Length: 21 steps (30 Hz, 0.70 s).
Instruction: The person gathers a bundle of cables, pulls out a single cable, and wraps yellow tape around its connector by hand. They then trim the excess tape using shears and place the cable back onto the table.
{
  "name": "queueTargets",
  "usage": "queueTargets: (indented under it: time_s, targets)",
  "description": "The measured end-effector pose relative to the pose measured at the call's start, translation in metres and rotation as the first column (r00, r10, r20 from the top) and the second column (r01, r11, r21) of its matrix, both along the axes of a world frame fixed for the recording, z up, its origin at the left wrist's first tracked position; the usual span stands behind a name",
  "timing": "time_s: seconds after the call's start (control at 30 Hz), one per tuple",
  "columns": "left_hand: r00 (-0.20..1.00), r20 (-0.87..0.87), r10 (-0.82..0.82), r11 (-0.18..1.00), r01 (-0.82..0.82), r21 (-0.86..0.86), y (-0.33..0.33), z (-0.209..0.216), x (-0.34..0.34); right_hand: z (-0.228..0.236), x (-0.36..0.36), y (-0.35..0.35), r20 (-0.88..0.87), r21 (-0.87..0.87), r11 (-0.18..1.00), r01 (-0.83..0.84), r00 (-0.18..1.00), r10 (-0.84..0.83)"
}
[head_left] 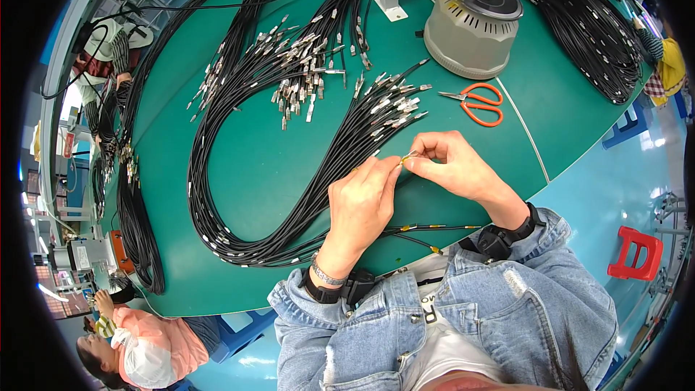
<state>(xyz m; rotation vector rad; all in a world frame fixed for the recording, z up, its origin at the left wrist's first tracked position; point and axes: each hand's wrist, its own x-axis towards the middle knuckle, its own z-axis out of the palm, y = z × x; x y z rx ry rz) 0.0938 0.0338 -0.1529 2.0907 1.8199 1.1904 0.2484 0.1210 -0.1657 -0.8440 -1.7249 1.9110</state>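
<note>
1. Work spot: green surface [250, 166], both hands over it, nearer its near edge than its far one.
2. Left hand [362, 199] – thumb and fingertips drawn together, almost no gap, pinching one side of a small yellowish piece [404, 161].
3. Right hand [456, 166] – thumb and forefinger closed on the other side of the same piece; remaining fingers curled. The fingertips of the two hands nearly meet.
4. The piece sits between the fingertips, above the surface, inward of the near edge. Too small and covered to tell its exact shape, or whether it is joined to a cable.
5. Under the wrists, along the near edge: a few black cables with yellow-marked ends [434, 227].
6. Beyond the left hand: a big bundle of black cables [199, 192], bowed toward the left edge, one end's silver connectors [394, 112] fanned out ahead of the hands.
7. Toward the far edge, right of those connectors: orange-handled scissors [483, 106], lying free, and a grey round machine [469, 40] just beyond.
8. Step in hand, my judgement: fine two-handed fingertip work on the piece. The next move seems to call for a steady left pinch and small, controlled right-finger motion.
</note>
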Motion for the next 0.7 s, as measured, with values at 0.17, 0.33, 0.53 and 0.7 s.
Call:
queueTargets:
  time_s: [0.17,0.33,0.53,0.7]
  targets:
    - [0.998,0.058,0.025,0.999,-0.023,-0.034,-0.001,0.0,0.002,0.007,0.002,-0.001,0.031,0.021,1.0,-0.01,0.999,0.01]
    - [0.992,0.106,0.071,0.997,-0.067,-0.04,0.0,0.0,0.004,0.003,0.003,-0.008,0.013,0.095,0.993,0.077,0.997,-0.078]
    - [0.988,0.116,0.103,0.995,-0.101,-0.024,0.001,-0.001,0.005,0.002,0.001,-0.012,-0.063,0.023,0.99,0.136,0.989,-0.134]
    - [0.985,0.125,0.117,0.993,-0.117,-0.013,0.0,-0.001,0.006,-0.003,-0.004,-0.017,-0.128,-0.13,0.98,0.152,0.977,-0.168]
